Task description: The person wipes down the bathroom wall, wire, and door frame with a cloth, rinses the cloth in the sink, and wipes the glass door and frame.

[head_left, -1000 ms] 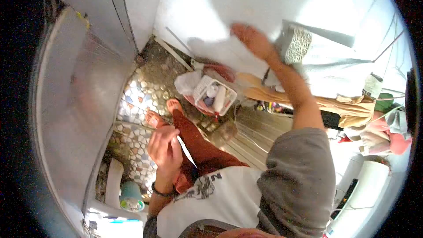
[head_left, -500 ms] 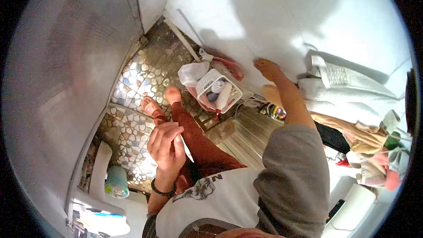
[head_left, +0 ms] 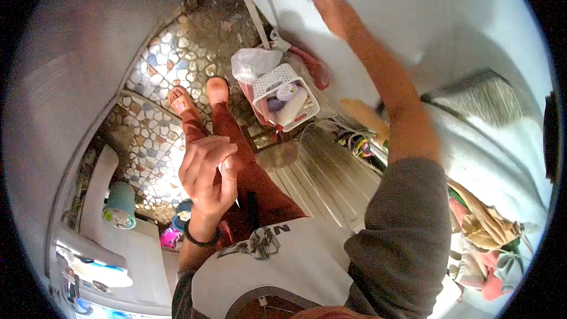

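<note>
My left hand point(head_left: 208, 171), with a black band point(head_left: 201, 234) at the wrist, is held above my lap with its fingers curled in. A thin pale tip point(head_left: 237, 203) shows below the thumb; what it belongs to is hidden by the hand. My right arm reaches out to the white wall panel point(head_left: 401, 0). There my right hand point(head_left: 333, 12) is stretched out and blurred, close to the surface; whether it touches cannot be told. No object shows in it. Below it on the floor stands a white perforated basket point(head_left: 282, 75) holding bottles and other small items.
A clear plastic bag point(head_left: 255, 64) leans by the basket. On the left a teal bin point(head_left: 121, 198) stands on pebbled floor point(head_left: 159, 136). A ribbed beige surface point(head_left: 331, 183) lies beside my legs. At right are grey-white covered goods point(head_left: 490, 136) and a pile of clothes point(head_left: 490, 224).
My right hand has moved up and to the left along the wall panel. My left hand stays curled, slightly lower left in view. The view has shifted, and less of the pale thing shows.
</note>
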